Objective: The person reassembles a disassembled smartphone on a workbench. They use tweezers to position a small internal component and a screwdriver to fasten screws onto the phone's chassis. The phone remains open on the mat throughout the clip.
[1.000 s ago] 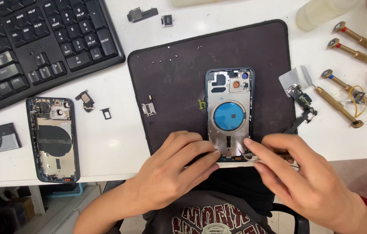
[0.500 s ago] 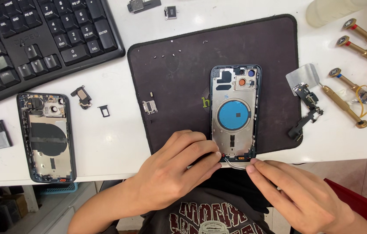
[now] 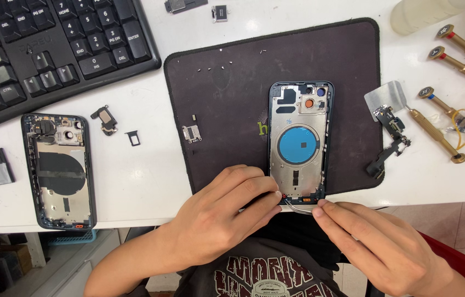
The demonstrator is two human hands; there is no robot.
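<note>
Head view: single camera looking down at white table (image 3: 150, 181), dark work mat (image 3: 227, 99) at centre.
Phone housing: blue-edged, opened rear shell (image 3: 300, 144) lying flat on right half of mat, camera cut-outs at far end, blue ring in middle, lower edge at mat's near border.
Left hand: left hand (image 3: 219, 220) resting at near edge of mat, fingers pressed together and extended, fingertips (image 3: 273, 197) touching lower left corner of housing.
Right hand: right hand (image 3: 378, 247) below table edge, thumb and forefinger pinched on tweezers (image 3: 298, 205); remaining fingers loosely curled.
Tweezers: thin metal, tip at bottom edge of housing just beside left fingertips; what the tip grips, cannot tell.
Mat contents: small connector part (image 3: 192, 132) left of housing, apart from it; several tiny screws (image 3: 216, 68) near far side.
Second housing: dark shell (image 3: 59, 170) flat on table, well left of mat.
Loose parts: small black module (image 3: 105, 119) and tray-shaped piece (image 3: 132, 138) between second housing and mat.
Keyboard: black keyboard (image 3: 45, 49) at far left.
Flex cable: black cable assembly (image 3: 391, 137) just right of mat, beside small metal plate (image 3: 385, 98).
Screwdrivers: brass-handled screwdrivers (image 3: 463, 60) at far right, well apart from hands.
</note>
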